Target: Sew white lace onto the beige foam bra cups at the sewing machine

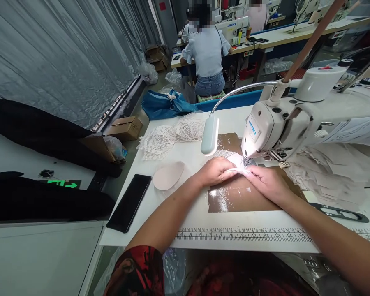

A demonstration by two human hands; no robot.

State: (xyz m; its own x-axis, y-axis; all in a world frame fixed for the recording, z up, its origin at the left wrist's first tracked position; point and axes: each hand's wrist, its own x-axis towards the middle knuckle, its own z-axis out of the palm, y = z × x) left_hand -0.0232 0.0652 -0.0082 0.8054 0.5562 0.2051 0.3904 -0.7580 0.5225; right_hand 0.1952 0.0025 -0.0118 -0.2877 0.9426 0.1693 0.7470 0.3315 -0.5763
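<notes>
A white sewing machine [265, 123] stands at the right of the table, its needle area brightly lit. Just in front of the needle, my left hand [216, 170] pinches the left part of a small piece of white lace fabric [234, 158]. The fingers of my right hand [269, 183] are closed on the same fabric from the right, close to my left fingertips. Both hands rest over brown tape [240, 197] stuck to the tabletop. The fabric's edge under the needle is washed out by the lamp's glare.
White lace pieces [172, 137], a beige oval pad [168, 176] and a black phone [128, 203] lie left. A lamp [210, 135] hangs above the tape. Stacked pale fabric [329, 172] and a dark tool [342, 213] lie right. People sit at machines beyond.
</notes>
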